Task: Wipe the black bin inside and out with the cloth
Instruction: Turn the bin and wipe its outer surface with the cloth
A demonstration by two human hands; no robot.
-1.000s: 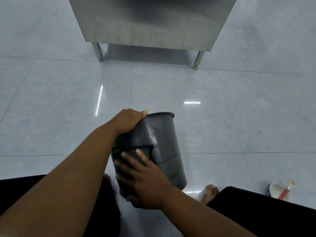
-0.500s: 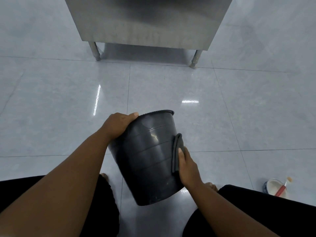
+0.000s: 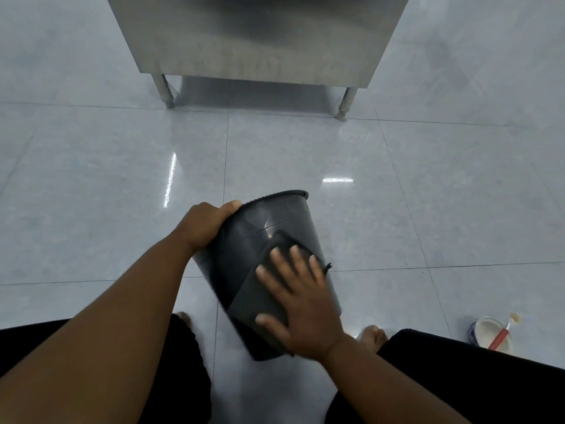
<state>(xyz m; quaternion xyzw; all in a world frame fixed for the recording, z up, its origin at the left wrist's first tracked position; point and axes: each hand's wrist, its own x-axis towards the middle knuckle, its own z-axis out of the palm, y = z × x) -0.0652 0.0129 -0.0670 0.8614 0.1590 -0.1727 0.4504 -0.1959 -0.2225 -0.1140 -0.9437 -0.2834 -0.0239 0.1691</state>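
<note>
Outside wiping is underway: the right hand (image 3: 301, 304) presses the dark folded cloth (image 3: 260, 298) flat, fingers spread, on the tilted black plastic bin (image 3: 244, 240); the left hand (image 3: 203, 223) is clamped on its rim; inside state unseen.

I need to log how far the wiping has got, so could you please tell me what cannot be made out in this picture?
All in the head view:
- Inside of the black bin: its mouth faces away, so the interior is unseen.
- Cloth: partly covered by the flat right hand, which is motion-blurred.
- Left hand: fingers are hidden behind the bin's rim.
- Steel cabinet: its top is cut off by the picture's edge.
- White bowl: its contents are too small to tell.
</note>
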